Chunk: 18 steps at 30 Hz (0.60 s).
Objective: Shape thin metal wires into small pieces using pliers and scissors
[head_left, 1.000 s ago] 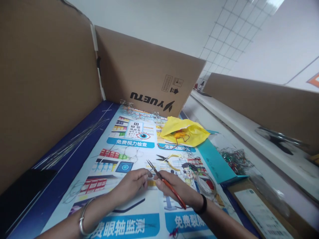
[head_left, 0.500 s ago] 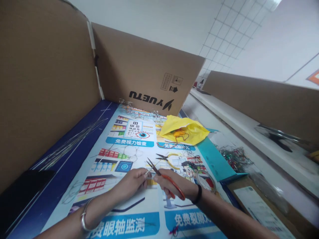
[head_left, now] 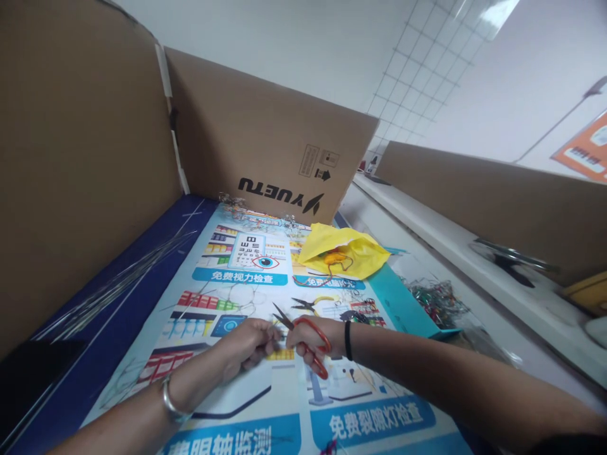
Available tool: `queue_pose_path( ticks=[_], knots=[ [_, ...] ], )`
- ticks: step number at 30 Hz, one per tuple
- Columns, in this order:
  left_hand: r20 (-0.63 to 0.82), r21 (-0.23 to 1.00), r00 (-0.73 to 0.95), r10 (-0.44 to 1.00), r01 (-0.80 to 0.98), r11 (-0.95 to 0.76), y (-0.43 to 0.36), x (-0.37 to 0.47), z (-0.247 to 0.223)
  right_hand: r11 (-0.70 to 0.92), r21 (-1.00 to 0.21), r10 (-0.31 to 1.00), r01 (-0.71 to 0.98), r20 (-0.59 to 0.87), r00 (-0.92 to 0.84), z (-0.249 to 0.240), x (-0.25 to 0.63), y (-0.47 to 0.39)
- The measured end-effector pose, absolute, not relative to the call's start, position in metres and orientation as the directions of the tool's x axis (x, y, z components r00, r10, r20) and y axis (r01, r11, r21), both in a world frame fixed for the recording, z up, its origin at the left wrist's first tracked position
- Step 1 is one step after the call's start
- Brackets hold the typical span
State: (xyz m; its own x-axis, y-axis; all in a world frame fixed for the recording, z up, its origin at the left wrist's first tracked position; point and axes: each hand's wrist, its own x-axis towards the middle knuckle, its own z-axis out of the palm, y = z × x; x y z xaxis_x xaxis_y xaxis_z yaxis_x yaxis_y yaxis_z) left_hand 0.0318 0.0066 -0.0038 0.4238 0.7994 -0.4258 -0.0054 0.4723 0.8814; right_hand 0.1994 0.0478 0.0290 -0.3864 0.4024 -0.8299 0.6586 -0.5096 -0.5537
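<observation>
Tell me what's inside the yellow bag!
In the mouth of the yellow bag, an orange bundle shows, maybe thread. Anything deeper is covered by the bag, so I can't tell.

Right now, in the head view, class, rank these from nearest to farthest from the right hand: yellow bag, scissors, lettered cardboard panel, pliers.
From the right hand:
1. Scissors, held in it.
2. Pliers, lying just beyond it.
3. Yellow bag, farther back, to the right.
4. Lettered cardboard panel, upright at the back.
</observation>
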Motion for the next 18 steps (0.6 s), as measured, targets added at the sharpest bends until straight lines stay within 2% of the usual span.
queue_pose_path(
  ticks=[8, 13, 18],
  knots=[
    [-0.365, 0.889, 0.458, 0.811, -0.088, 0.449, 0.006, 0.030, 0.005, -0.578, -0.559, 0.395, 0.595, -0.829, -0.396, 0.022, 0.203, 0.047],
    [-0.384, 0.861, 0.492, 0.781, -0.115, 0.496, 0.008, 0.027, 0.002, -0.585, -0.573, 0.427, 0.574, -0.819, -0.383, 0.016, 0.207, 0.044],
    [-0.431, 0.825, 0.454, 0.779, -0.151, 0.545, 0.009, 0.027, -0.005, -0.544, -0.616, 0.494, 0.570, -0.784, -0.376, 0.009, 0.210, 0.042]
  ],
)
